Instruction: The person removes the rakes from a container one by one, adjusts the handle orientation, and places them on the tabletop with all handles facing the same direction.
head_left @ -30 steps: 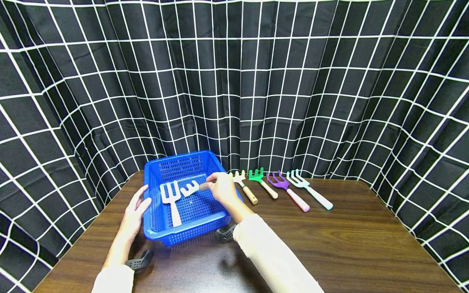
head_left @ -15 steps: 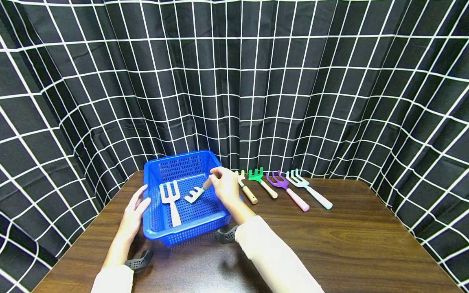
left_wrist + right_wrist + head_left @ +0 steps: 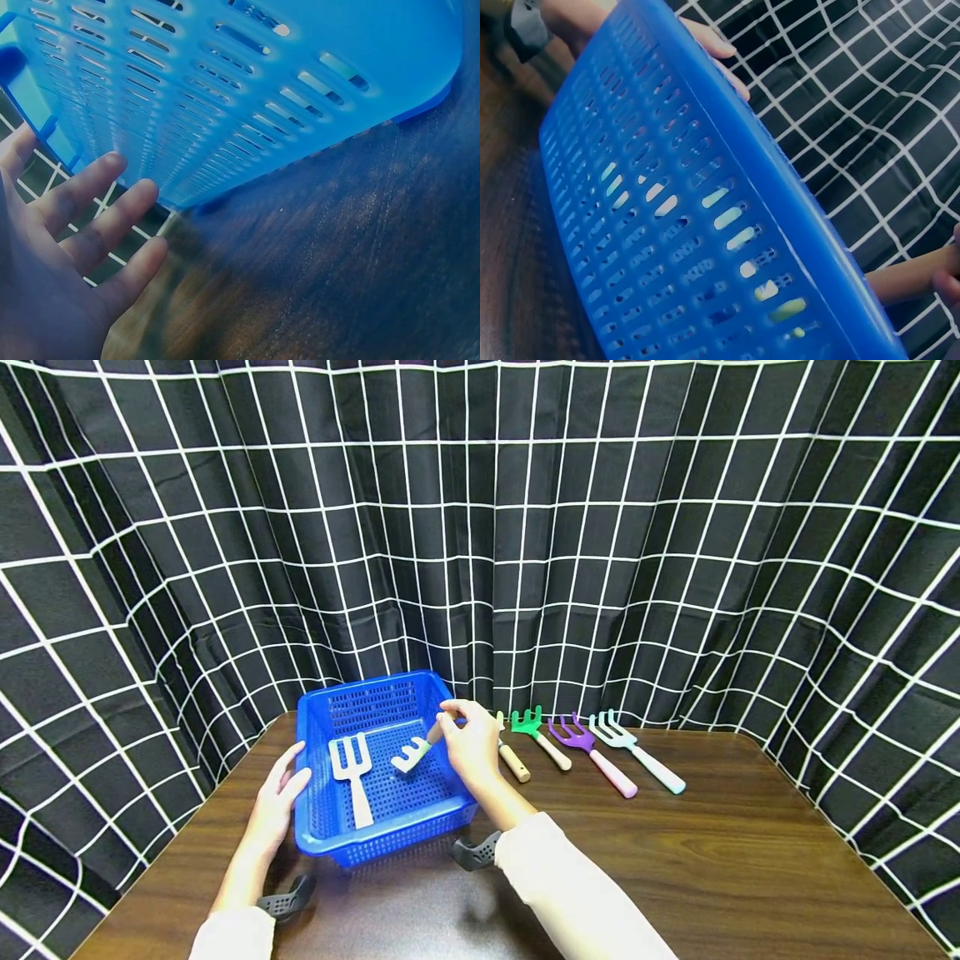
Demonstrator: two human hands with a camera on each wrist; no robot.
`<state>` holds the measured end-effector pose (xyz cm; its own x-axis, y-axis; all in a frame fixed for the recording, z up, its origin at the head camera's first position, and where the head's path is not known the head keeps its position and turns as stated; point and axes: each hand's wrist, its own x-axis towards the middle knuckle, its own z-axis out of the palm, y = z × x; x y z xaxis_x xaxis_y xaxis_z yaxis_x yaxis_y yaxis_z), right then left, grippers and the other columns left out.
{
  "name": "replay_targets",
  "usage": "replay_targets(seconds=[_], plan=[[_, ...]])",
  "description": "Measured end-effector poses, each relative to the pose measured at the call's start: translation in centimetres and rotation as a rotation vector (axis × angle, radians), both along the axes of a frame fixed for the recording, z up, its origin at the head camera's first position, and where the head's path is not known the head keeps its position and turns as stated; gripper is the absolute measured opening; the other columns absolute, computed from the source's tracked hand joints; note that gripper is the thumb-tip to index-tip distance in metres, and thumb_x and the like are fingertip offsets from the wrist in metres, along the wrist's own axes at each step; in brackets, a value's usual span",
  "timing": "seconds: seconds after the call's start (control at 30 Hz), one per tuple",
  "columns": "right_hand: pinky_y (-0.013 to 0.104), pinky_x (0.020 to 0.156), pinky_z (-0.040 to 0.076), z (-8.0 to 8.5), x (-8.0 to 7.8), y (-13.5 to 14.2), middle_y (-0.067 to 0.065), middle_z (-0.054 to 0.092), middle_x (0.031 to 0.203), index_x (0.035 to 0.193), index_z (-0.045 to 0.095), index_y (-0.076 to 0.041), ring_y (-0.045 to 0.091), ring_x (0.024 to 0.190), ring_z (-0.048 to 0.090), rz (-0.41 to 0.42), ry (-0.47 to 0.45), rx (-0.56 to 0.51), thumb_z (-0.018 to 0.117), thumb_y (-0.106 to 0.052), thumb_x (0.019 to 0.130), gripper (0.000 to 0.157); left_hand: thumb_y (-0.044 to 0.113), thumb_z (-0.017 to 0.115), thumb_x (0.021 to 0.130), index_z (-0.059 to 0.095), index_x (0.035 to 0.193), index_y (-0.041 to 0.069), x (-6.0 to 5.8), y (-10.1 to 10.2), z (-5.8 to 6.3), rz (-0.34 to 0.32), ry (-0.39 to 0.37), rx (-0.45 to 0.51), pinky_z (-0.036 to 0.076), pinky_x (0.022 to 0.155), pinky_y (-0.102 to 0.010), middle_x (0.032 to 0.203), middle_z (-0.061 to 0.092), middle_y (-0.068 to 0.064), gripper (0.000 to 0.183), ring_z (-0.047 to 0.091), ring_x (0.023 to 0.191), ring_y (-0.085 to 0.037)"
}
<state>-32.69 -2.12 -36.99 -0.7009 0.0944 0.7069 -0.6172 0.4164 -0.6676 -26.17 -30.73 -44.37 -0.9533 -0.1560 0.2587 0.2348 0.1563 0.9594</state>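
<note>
Beyond the left hand (image 3: pixel 273 806), fingers spread at the left side of the blue basket (image 3: pixel 393 826), the right hand (image 3: pixel 474 747) pinches a presumably light, stiff hand rake (image 3: pixel 423 748) by its handle (image 3: pixel 435 732), the best hold, inside the basket, angled more steeply than a second ago, floor contact being hard to tell.

In the head view, bright light is washing out the sleeves (image 3: pixel 573 893), glare is paling the table (image 3: pixel 750 835) near the bottom, and soft shadow is darkening it beside the right sleeve. The curtain (image 3: pixel 585 527) is bowing towards the edges. Both wrist views are looking dimmer, bluish and soft, a highlight streaking the basket (image 3: pixel 806 225).
</note>
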Motion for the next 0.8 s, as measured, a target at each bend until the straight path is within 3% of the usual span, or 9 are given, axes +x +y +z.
replay_targets(seconds=[0.13, 0.37, 0.5, 0.67, 0.8], plan=[[0.033, 0.071, 0.053, 0.0, 0.3, 0.7, 0.005, 0.072, 0.089, 0.093, 0.075, -0.006, 0.019, 0.079, 0.066, -0.009, 0.031, -0.033, 0.072, -0.004, 0.079, 0.015, 0.025, 0.045, 0.104, 0.027, 0.152, 0.01, 0.1, -0.1, -0.1, -0.002, 0.005, 0.003, 0.054, 0.075, -0.027, 0.138, 0.039, -0.033, 0.053, 0.063, 0.097, -0.009], [0.025, 0.063, 0.051, 0.3, 0.7, 2.8, 0.004, 0.073, 0.088, 0.094, 0.075, -0.006, 0.015, 0.072, 0.064, 0.023, -0.022, -0.09, 0.072, -0.003, 0.079, 0.016, 0.025, 0.047, 0.104, 0.028, 0.152, 0.009, 0.0, 0.0, 0.0, -0.01, 0.018, 0.002, 0.054, 0.074, -0.028, 0.134, 0.045, -0.027, 0.054, 0.064, 0.096, -0.009], [0.026, 0.064, 0.052, 0.6, 1.0, 4.1, 0.005, 0.073, 0.091, 0.096, 0.075, -0.005, 0.017, 0.072, 0.065, 0.066, -0.019, -0.033, 0.072, -0.004, 0.08, 0.016, 0.025, 0.047, 0.104, 0.028, 0.152, 0.01, 0.0, -0.1, 0.0, -0.012, 0.02, 0.007, 0.054, 0.074, -0.028, 0.131, 0.049, -0.019, 0.054, 0.065, 0.095, -0.011], [0.028, 0.065, 0.053, 0.6, 0.8, 6.0, 0.007, 0.072, 0.094, 0.099, 0.074, -0.004, 0.017, 0.073, 0.066, 0.128, -0.023, 0.063, 0.072, -0.004, 0.083, 0.016, 0.023, 0.046, 0.104, 0.027, 0.152, 0.009, 0.1, 0.0, -0.2, -0.015, 0.025, 0.019, 0.054, 0.072, -0.027, 0.132, 0.046, -0.021, 0.053, 0.065, 0.095, -0.011], [0.032, 0.067, 0.052, 0.7, 0.7, 7.2, 0.006, 0.072, 0.096, 0.102, 0.073, -0.005, 0.017, 0.078, 0.065, 0.145, -0.016, 0.143, 0.072, -0.004, 0.084, 0.017, 0.024, 0.047, 0.104, 0.029, 0.151, 0.009, 0.2, 0.0, -0.3, -0.01, 0.033, 0.019, 0.055, 0.072, -0.028, 0.126, 0.052, -0.011, 0.052, 0.065, 0.095, -0.011]])
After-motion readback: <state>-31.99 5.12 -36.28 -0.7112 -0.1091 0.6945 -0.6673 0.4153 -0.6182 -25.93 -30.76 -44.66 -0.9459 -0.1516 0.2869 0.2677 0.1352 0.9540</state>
